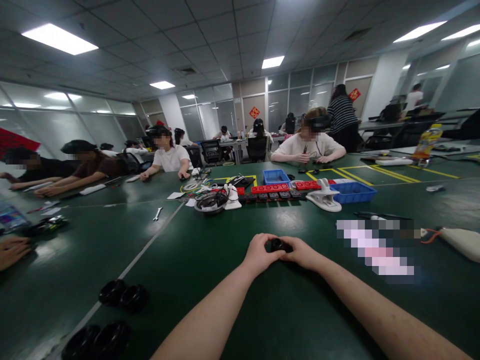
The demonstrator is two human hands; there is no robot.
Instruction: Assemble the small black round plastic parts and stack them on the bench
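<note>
Straight ahead of me on the green table, both my hands meet around a small black ring-shaped part [276, 244]. My left hand [258, 253] curls round its left side, thumb in front and fingers behind. From the right, my right hand [301, 253] closes on the same part, its thumb close to the left thumb. The fingers cover much of the part, and its exact kind does not show. To the left of my forearms lie several similar, larger-looking black rings, among them one by the seam [111, 292] and one nearer me [112, 340].
Power strips [272, 188], a blue tray [352, 192], a white clamp stand [324, 196] and a bowl of cables [210, 202] line the table's middle. A wrench [158, 214] lies left. A blurred flat item [375, 250] lies right. Other people sit around; a co-worker's hand [15, 250] rests far left.
</note>
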